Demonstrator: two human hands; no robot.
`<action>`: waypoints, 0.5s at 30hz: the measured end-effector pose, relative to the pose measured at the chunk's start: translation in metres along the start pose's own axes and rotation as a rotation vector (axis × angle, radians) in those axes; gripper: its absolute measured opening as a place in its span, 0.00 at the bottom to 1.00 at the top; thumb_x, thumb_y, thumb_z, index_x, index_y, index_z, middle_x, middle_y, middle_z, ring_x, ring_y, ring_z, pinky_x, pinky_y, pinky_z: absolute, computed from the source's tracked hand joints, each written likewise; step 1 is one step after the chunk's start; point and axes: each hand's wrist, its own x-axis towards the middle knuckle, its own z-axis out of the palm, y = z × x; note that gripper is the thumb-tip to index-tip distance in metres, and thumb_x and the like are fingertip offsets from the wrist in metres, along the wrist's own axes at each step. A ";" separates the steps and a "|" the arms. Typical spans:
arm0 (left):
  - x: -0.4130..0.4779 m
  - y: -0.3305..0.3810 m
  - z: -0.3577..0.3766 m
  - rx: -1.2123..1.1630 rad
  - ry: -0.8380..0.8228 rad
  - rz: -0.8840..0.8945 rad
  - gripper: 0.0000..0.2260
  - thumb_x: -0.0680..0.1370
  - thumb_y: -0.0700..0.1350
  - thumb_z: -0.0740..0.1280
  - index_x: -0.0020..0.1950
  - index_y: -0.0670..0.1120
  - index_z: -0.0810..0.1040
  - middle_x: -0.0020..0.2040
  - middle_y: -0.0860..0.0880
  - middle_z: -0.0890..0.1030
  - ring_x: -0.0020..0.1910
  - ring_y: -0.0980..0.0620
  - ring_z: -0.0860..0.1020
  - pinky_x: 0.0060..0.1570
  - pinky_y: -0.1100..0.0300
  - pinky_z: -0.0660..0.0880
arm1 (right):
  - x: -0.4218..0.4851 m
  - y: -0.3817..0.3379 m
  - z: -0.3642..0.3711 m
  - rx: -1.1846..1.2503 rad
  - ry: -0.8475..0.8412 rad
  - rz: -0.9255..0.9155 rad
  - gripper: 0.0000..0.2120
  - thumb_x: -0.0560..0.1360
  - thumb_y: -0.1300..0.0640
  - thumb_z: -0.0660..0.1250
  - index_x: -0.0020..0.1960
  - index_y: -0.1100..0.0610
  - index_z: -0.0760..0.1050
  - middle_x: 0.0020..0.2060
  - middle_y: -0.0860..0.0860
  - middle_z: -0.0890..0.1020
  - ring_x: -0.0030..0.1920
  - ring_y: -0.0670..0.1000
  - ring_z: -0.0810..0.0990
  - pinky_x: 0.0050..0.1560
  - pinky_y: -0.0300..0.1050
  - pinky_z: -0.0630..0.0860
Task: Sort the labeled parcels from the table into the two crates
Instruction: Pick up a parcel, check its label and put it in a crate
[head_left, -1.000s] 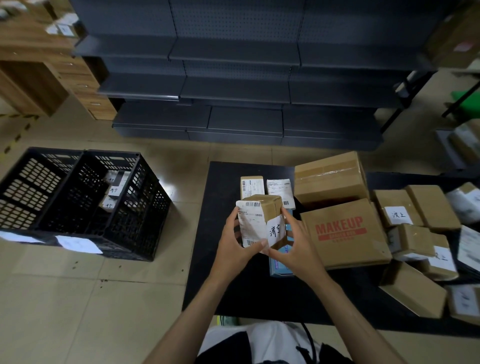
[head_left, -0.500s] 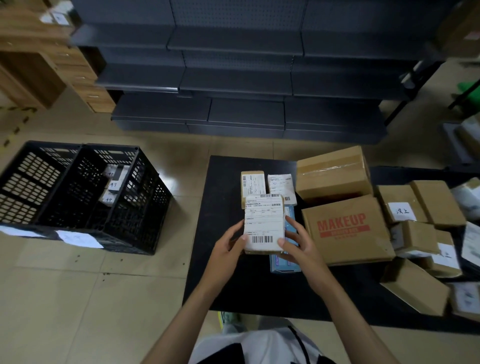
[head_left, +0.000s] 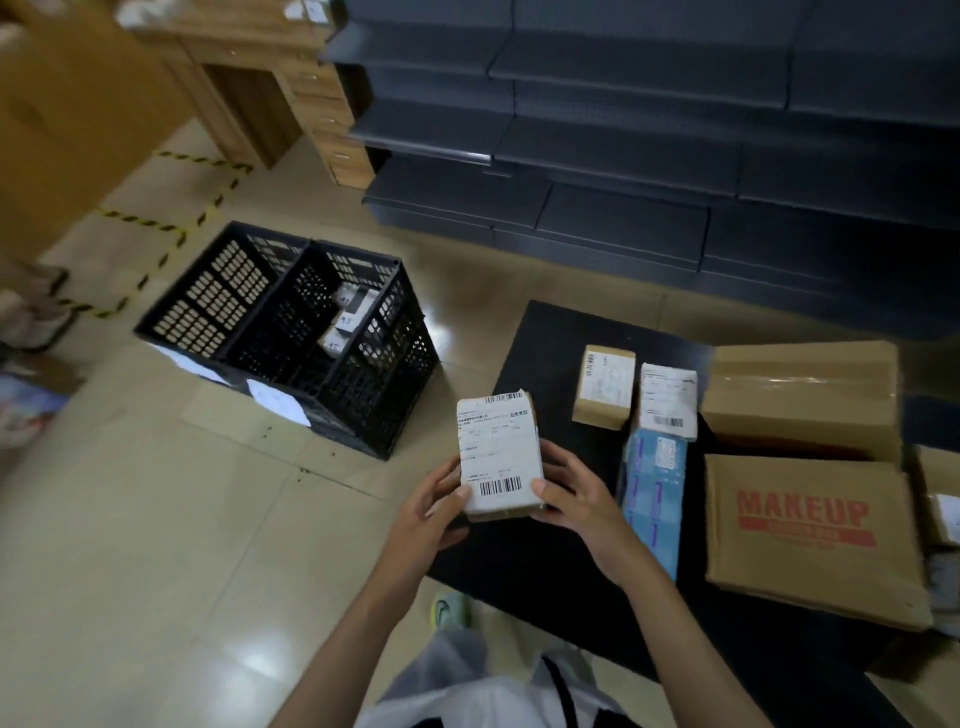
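A small cardboard parcel (head_left: 497, 454) with a white shipping label facing up is held between both hands, over the black table's left edge. My left hand (head_left: 434, 512) grips its lower left side and my right hand (head_left: 574, 491) grips its lower right side. Two black mesh crates stand side by side on the floor to the left: the left crate (head_left: 208, 301) looks empty, the right crate (head_left: 384, 358) holds a few labeled parcels (head_left: 348, 322). More parcels lie on the black table (head_left: 540, 353): a small brown box (head_left: 605, 387), a white-labeled packet (head_left: 667, 400) and a blue packet (head_left: 654, 493).
A "MAKEUP" carton (head_left: 810, 535) and a bigger plain carton (head_left: 805, 400) sit at the table's right. Dark empty shelving (head_left: 623, 156) stands behind. A wooden cabinet (head_left: 291, 88) is at the back left. Yellow-black floor tape (head_left: 156, 228) runs beyond the crates. My shoe (head_left: 449, 610) shows below.
The parcel was turned so its shipping label faces up, then carried left past the table edge. My view has swung left toward the crates.
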 end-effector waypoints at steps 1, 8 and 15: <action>-0.001 -0.002 -0.012 -0.023 0.017 0.004 0.18 0.84 0.46 0.68 0.73 0.59 0.75 0.63 0.57 0.84 0.64 0.53 0.82 0.64 0.47 0.80 | 0.005 -0.001 0.011 -0.008 -0.016 0.012 0.32 0.71 0.48 0.76 0.73 0.45 0.72 0.62 0.49 0.84 0.61 0.50 0.84 0.55 0.48 0.82; -0.005 -0.022 -0.128 -0.192 0.080 0.003 0.26 0.76 0.52 0.76 0.73 0.61 0.76 0.66 0.55 0.83 0.64 0.50 0.83 0.64 0.42 0.80 | 0.044 0.002 0.127 -0.095 -0.121 0.044 0.29 0.75 0.51 0.72 0.74 0.47 0.71 0.63 0.50 0.84 0.63 0.52 0.83 0.55 0.49 0.83; 0.004 -0.020 -0.290 -0.419 0.184 0.033 0.21 0.79 0.41 0.72 0.72 0.51 0.77 0.67 0.50 0.83 0.64 0.46 0.82 0.66 0.43 0.78 | 0.101 0.004 0.297 -0.258 -0.200 0.051 0.29 0.73 0.48 0.73 0.73 0.45 0.72 0.65 0.48 0.82 0.60 0.48 0.84 0.49 0.41 0.82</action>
